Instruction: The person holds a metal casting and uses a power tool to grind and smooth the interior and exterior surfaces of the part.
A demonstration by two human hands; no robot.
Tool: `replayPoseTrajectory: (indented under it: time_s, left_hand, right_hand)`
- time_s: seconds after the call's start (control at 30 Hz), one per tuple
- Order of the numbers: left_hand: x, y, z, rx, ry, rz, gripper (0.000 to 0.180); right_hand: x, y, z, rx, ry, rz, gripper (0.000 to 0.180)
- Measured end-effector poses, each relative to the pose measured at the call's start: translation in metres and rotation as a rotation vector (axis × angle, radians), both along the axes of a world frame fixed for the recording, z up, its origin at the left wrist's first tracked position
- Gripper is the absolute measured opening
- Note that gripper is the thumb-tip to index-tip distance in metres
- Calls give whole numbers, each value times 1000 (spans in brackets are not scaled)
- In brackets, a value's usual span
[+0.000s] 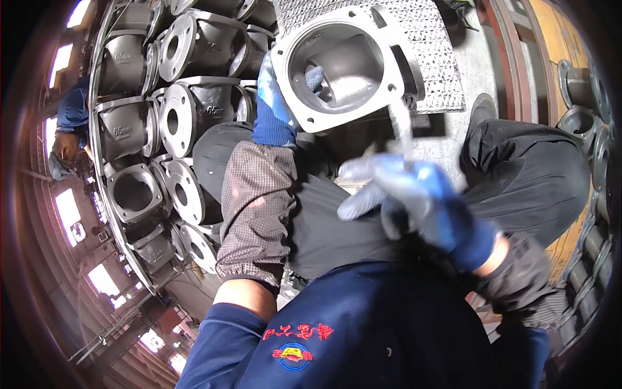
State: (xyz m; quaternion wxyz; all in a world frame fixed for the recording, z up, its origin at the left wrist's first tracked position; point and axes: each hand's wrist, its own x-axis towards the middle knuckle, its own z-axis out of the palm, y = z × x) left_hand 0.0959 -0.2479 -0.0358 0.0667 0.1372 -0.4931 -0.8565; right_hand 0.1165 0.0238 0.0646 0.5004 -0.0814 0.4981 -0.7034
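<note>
A grey cast-metal valve body [353,68] with a square flange and wide round bore faces up in front of me. My left hand [275,104], in a blue and grey work glove, is closed on its left side. Some of its gloved fingertips show through an opening inside the bore. Below and to the right is my right hand [414,194], gloved alike and smeared by motion. A narrow pale tool [402,126] rises from its fingers toward the flange's lower right corner; its kind is too blurred to tell. Two of that hand's fingers stick out leftward.
A textured silvery mat [437,58] lies beneath and behind the casting. Stacked valve bodies [207,107] fill a metal-framed rack at left. More castings [580,120] line the right side, by a yellow board [557,32]. Another person [71,123] is at far left.
</note>
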Motion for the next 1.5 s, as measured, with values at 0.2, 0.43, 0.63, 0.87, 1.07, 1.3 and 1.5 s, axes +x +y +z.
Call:
replayPoseTrajectory:
  time_s: [0.2, 0.43, 0.63, 0.87, 1.07, 1.3, 1.5]
  left_hand:
    - [26, 25, -19, -122, -52, 144, 63]
    - [26, 45, 14, -59, -166, 189, 53]
    - [28, 52, 25, -36, -142, 202, 52]
    - [24, 53, 30, 34, -208, 189, 41]
    - [22, 54, 35, 199, -207, 242, 41]
    - [23, 54, 28, -92, -200, 187, 41]
    - [26, 51, 27, 33, -175, 118, 39]
  right_hand:
    - [26, 10, 6, 113, -224, -191, 45]
    - [-4, 10, -10, 61, 132, -129, 37]
    - [27, 11, -23, 40, -385, -145, 38]
    - [10, 6, -3, 142, -413, -289, 40]
    - [-48, -12, -3, 79, 62, -49, 43]
    - [-84, -43, -44, -60, 795, 284, 44]
    - [-95, -54, -38, 130, 888, 491, 28]
